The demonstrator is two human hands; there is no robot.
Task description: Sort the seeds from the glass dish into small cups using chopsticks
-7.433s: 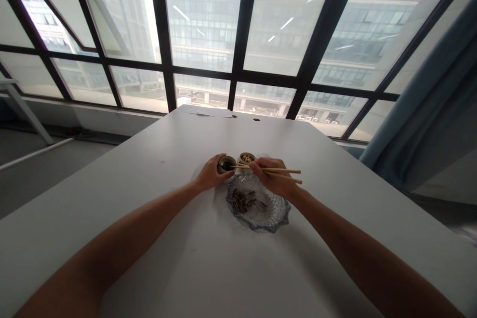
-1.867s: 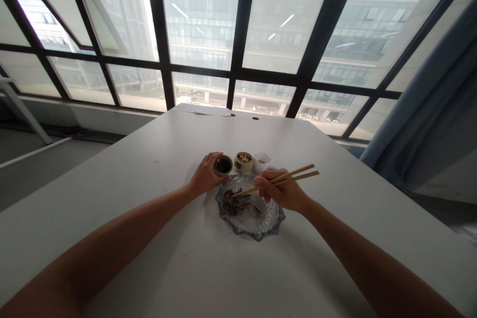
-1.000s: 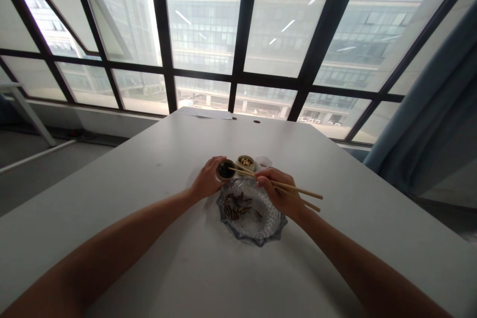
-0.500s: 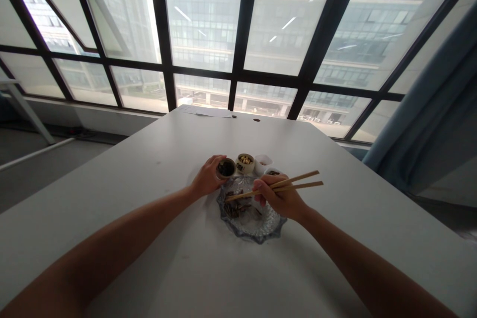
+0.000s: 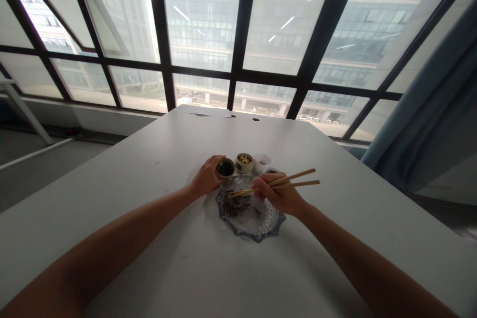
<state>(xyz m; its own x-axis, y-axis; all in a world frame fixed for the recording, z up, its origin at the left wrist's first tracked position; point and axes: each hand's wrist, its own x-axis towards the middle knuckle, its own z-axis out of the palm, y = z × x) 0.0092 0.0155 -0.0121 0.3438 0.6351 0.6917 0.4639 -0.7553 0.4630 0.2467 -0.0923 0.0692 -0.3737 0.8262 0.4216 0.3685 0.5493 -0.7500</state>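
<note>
The left hand (image 5: 207, 176) grips a cup (image 5: 232, 173); the right hand (image 5: 278, 194) holds chopsticks (image 5: 298, 175), tips among the pieces (image 5: 231, 208) in the glass bowl (image 5: 263, 226). Picking at them seems the step in hand; lifting one would call for a firm pinch. Whether the tips grip any is unclear. Thin and dark brown, they heap toward the bowl's left side, well short of the table's (image 5: 208, 273) far edge.

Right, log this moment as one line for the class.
left hand: around cup | right hand: holding chopsticks | chopstick tips: at dark pieces, glass dish
</note>
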